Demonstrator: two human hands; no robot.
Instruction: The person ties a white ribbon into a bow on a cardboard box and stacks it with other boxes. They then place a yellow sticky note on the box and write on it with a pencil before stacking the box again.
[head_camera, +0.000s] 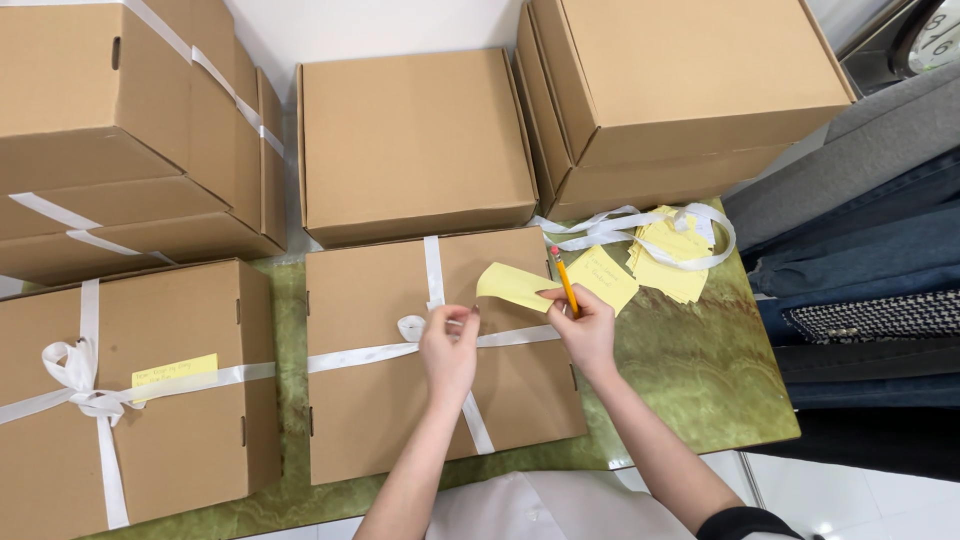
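Note:
A flat cardboard box (380, 400) lies in front of me, tied crosswise with white ribbon (355, 355). My left hand (448, 345) pinches the ribbon near the knot at the box's middle. My right hand (583, 322) holds a yellow pencil (565, 280) upright and a yellow paper slip (512, 284), which curls over the box's far right part.
A second ribboned box (170, 440) with a yellow note (175, 370) sits at left. More cardboard boxes (415, 140) are stacked behind. Yellow slips (670, 262) and loose ribbon (610, 228) lie on the green marble table (700, 370). Folded clothes (860, 260) are piled at right.

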